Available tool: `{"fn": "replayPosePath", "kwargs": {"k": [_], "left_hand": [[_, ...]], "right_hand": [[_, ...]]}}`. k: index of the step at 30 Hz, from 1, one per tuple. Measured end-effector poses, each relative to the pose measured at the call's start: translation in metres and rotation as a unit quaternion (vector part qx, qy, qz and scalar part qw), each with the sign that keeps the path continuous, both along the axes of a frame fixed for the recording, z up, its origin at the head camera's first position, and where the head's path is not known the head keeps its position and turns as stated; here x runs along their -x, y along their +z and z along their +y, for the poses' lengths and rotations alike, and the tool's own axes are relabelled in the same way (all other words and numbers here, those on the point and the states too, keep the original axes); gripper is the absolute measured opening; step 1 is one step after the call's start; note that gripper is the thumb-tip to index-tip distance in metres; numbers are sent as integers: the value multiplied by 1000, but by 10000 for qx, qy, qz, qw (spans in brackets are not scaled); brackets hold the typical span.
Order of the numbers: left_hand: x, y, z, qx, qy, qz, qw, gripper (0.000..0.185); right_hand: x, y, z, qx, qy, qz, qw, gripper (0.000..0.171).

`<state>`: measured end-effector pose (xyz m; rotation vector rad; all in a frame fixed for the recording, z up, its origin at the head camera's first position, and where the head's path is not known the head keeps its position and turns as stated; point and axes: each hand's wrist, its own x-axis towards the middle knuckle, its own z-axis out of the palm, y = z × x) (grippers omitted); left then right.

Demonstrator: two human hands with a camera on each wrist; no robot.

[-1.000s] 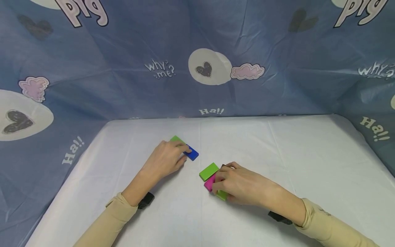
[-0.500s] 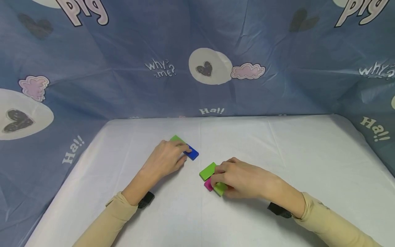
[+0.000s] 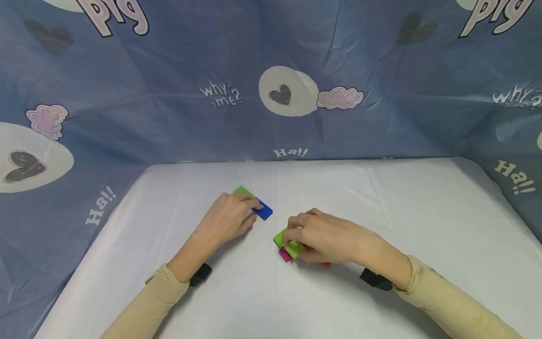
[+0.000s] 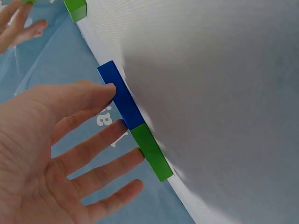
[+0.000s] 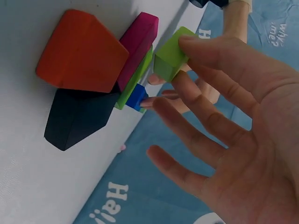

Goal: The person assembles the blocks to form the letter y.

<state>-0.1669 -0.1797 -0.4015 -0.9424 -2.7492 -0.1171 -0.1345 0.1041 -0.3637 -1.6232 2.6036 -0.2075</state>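
head view: the right hand (image 3: pixel 323 235) pinches a small green block (image 3: pixel 293 246), now lifted over the magenta block (image 3: pixel 284 254) where earlier it lay flat; light, stiff, best held by its long edges. left wrist view: the left hand (image 4: pixel 56 154), fingers straight, touches the blue block (image 4: pixel 120 95). right wrist view: the green block sits at the fingertips.

Head view — right hand (image 3: pixel 322 235) hides orange block (image 3: pixel 325 264) (sliver shows); black block fully covered.

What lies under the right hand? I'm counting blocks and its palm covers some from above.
Under the right hand the wrist view shows an orange block, a dark block, a magenta bar and green pieces. Anything further stays hidden.
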Motion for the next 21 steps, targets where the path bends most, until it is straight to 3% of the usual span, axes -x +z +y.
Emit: {"fn": "replayPosePath", "kwargs": {"k": [9,21], "left_hand": [[0,0,0,38,26,-54,10000,19],[0,2,1,65,122,-248,9996,21]], "right_hand": [[10,-2,-11,160,53,196,9997,21],[33,-7,-26,136,-111,357,9992,26]]}}
